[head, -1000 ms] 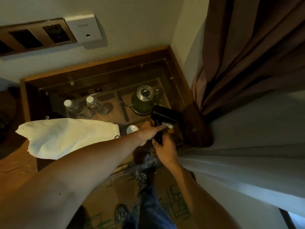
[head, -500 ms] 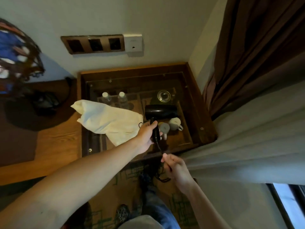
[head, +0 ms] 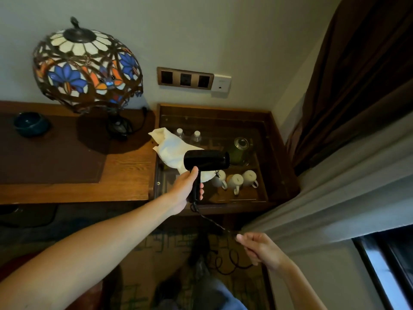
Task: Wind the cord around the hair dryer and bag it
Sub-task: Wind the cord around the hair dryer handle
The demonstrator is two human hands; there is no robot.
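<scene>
A black hair dryer is held up over the glass-topped cabinet, barrel pointing right. My left hand grips its folding handle from the left. The black cord runs taut from the handle's base down and right to my right hand, which pinches it; the rest of the cord hangs in loose coils below that hand. A white cloth bag lies crumpled on the glass top, partly behind the dryer.
Under the glass are two water bottles, a green kettle and three white mugs. A stained-glass lamp and dark bowl stand on the desk at left. Curtains hang on the right. Wall sockets sit above.
The view has pulled back and up. My left hand has raised the dryer above the cabinet. My right hand has slid down and right along the cord, drawing it taut.
</scene>
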